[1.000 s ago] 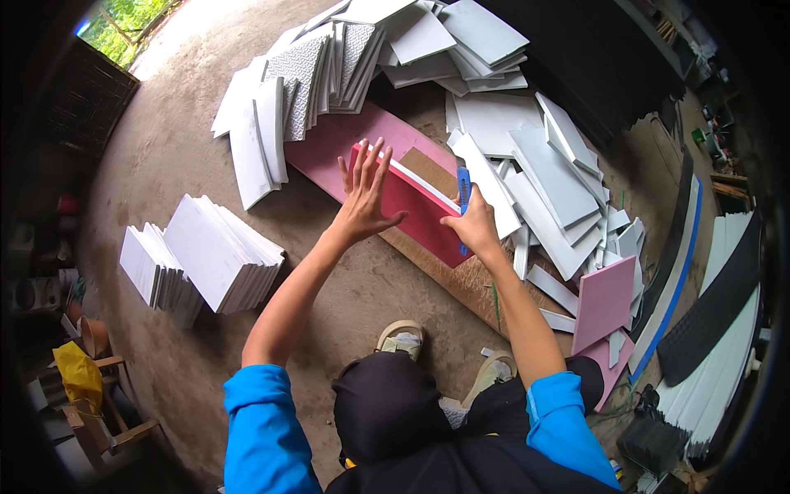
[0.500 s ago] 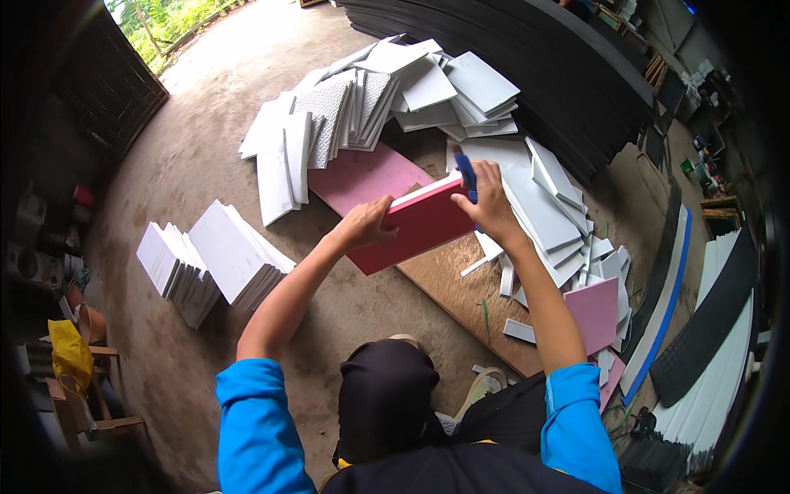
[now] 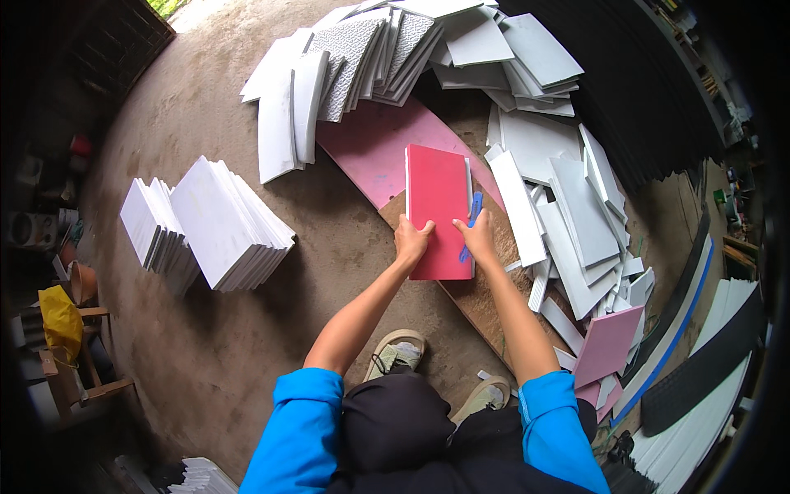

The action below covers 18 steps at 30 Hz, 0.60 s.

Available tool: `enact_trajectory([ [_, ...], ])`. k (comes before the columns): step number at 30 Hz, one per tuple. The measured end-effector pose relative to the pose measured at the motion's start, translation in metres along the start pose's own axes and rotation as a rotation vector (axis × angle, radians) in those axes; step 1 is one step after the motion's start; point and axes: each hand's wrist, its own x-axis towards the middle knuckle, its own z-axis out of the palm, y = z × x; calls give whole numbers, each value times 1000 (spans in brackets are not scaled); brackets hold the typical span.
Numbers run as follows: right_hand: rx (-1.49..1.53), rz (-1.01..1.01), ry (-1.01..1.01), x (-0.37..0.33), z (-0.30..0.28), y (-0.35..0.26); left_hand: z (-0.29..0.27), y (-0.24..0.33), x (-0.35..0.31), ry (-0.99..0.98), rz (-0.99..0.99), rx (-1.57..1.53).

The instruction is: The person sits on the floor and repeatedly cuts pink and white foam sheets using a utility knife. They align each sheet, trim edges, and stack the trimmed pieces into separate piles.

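Observation:
A red rectangular panel point(image 3: 438, 193) with a white layer along its edge is held in front of me, its long side pointing away. My left hand point(image 3: 411, 239) grips its left edge, thumb on the red face. Closed on the opposite edge, my right hand point(image 3: 477, 237) also holds a blue utility knife point(image 3: 476, 206) against the panel. Whether the knife's blade is out, I cannot tell. Beneath the panel lie a pink board point(image 3: 370, 148) and a brown board point(image 3: 485, 317) on the floor.
White panels point(image 3: 564, 214) lie in loose piles ahead and to the right, with a pink offcut point(image 3: 607, 346) among them. Two white stacks point(image 3: 218, 226) stand at left. A yellow bag point(image 3: 62, 321) hangs on a wooden chair point(image 3: 107, 385). Black sheets point(image 3: 617, 107) are piled at far right.
The red panel has turned from slanting sideways to lengthwise, its red face now upward. Both hands have shifted to its sides, nearer me. The knife stays in my right hand.

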Motion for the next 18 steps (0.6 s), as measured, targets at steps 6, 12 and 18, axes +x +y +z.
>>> enact_trajectory([
  [6,-31,60,-66,7,14,7,3,-1,-2,31,-1,56],
  [12,-53,111,-140,18,21,7,4,-9,-10,158,147,272],
  [18,-129,138,-157,25,22,12,-36,-13,-4,21,287,421],
])
